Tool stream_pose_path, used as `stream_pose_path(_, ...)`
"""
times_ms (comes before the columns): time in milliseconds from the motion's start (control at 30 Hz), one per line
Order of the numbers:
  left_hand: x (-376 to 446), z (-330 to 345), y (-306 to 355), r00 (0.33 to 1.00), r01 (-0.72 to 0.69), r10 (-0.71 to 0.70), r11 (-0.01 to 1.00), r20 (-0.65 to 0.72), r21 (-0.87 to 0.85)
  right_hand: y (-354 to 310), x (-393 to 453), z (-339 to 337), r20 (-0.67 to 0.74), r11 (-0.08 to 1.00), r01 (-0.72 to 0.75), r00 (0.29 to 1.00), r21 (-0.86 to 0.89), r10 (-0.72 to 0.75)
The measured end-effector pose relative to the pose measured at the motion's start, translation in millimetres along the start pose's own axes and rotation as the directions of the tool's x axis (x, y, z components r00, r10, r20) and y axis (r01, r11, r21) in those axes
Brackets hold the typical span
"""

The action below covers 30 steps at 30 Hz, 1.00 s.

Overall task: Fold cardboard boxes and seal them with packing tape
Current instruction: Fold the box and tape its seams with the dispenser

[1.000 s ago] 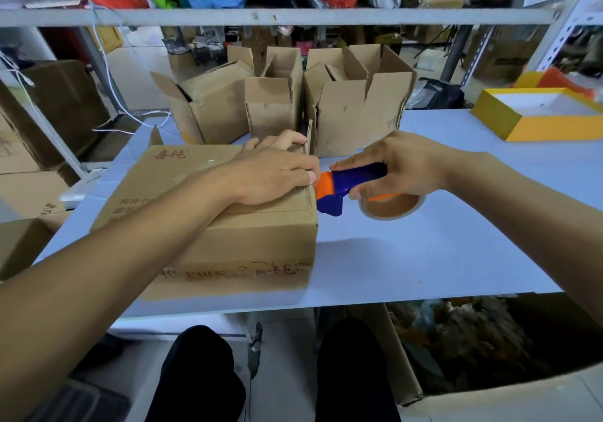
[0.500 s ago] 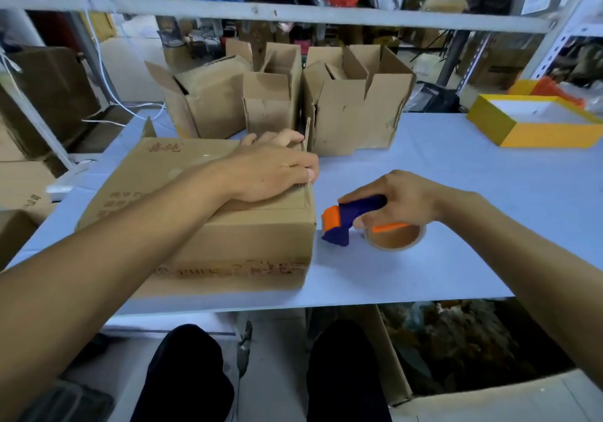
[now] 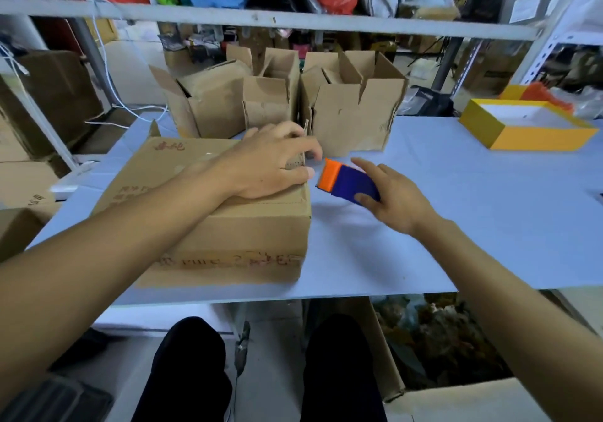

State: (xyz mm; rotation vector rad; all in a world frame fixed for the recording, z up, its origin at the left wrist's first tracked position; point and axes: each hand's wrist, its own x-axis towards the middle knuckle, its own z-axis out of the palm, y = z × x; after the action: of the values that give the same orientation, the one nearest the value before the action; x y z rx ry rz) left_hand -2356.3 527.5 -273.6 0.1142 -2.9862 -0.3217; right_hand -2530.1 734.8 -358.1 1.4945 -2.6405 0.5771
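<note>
Right grip [image 3: 388,193]: fingers wrapped round tape gun [image 3: 347,185], just right of box. Left grip [image 3: 270,167]: spread flat, pressing flaps. Box [image 3: 208,212]: bench's front-left; light, stiff, likely springy flaps; hold at seam.

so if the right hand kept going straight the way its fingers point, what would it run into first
Likely the right side of the closed cardboard box near the left hand; the right hand points up-left holding the tape dispenser, whose orange end leads. Depth is unclear.
</note>
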Motion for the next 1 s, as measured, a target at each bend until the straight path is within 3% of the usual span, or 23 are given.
stream_pose_path(67,-2.6,-6.6,8.2,0.998,0.021,-0.012,0.989,-0.061,0.148,-2.1,-4.3,15.5,-0.028,0.999,-0.005,1.000,-0.036,0.004)
stream_pose_path(133,-9.0,-10.3,21.2,0.979,0.206,-0.199,0.947,-0.052,0.246,-5.9,-10.7,28.6,-0.049,1.000,0.000,0.999,-0.030,-0.001)
stream_pose_path(200,-20.5,-8.7,37.4,0.899,0.415,-0.433,0.890,0.062,0.188,-8.9,-15.8,37.3,-0.064,1.000,0.016,0.998,-0.015,-0.017)
stream_pose_path(267,-32.3,-2.9,48.8,0.854,0.484,-0.502,0.863,0.138,0.144,-9.7,-16.7,39.0,-0.077,0.999,0.012,0.997,-0.037,-0.015)
stream_pose_path(333,-40.3,0.4,49.7,0.849,0.499,-0.514,0.856,0.119,0.137,-15.7,-15.4,34.4,-0.136,0.999,0.005,0.991,-0.040,-0.010)
stream_pose_path(400,-45.6,-1.3,45.1,0.857,0.486,-0.501,0.863,0.116,0.138,-33.7,-12.8,24.1,-0.245,0.994,0.053,0.969,0.098,-0.028)
stream_pose_path(500,-60.9,-7.3,35.4,0.890,0.427,-0.438,0.898,0.126,0.102,-81.0,-2.8,7.3,-0.374,0.903,0.295,0.912,0.313,-0.168)
stream_pose_path(600,-90.9,-14.8,22.6,0.922,0.357,-0.368,0.928,0.124,0.102,-126.2,11.4,4.4,-0.313,0.834,0.449,0.881,0.319,-0.355)
stream_pose_path(733,-143.0,-26.1,-8.8,0.921,0.348,-0.361,0.932,0.150,0.102,-169.8,17.4,16.3,-0.184,0.803,0.454,0.891,0.385,-0.415)
stream_pose_path(900,-206.6,-47.2,-54.3,0.891,0.435,-0.431,0.900,0.145,0.004,-222.3,30.1,40.7,-0.248,0.722,0.629,0.777,0.287,-0.579)
stream_pose_path(1000,-233.9,-51.0,-73.9,0.896,0.443,-0.441,0.897,0.056,-0.014,-254.9,34.0,59.9,-0.305,0.733,0.661,0.740,0.161,-0.600)
